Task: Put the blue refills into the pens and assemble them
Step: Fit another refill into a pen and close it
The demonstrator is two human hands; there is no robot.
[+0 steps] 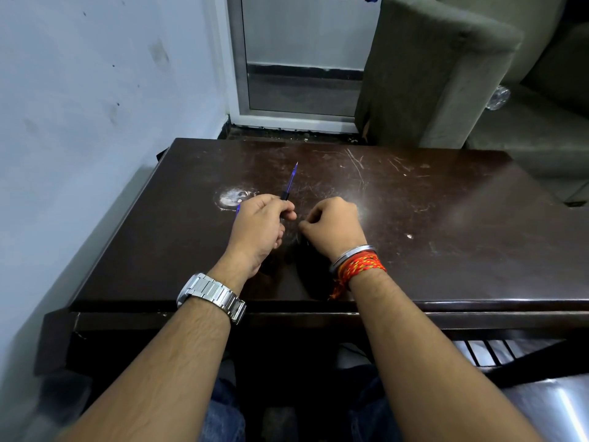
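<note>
The person's left hand [259, 224] is curled round the lower end of a blue pen [291, 178], thumb and fingers pinching it just below a black collar. The translucent blue shaft sticks out past the fingers and slants up and away over the dark wooden table [414, 202], ending in a fine point. A small blue bit [238, 208] shows at the outer edge of that hand; what it belongs to cannot be told. The right hand [334, 224] sits just beside the left, low over the tabletop, its fingers curled under; whether they hold anything is hidden. A metal watch [210, 295] is on the left wrist, a steel bangle [352, 255] and red-orange thread [360, 266] on the right.
</note>
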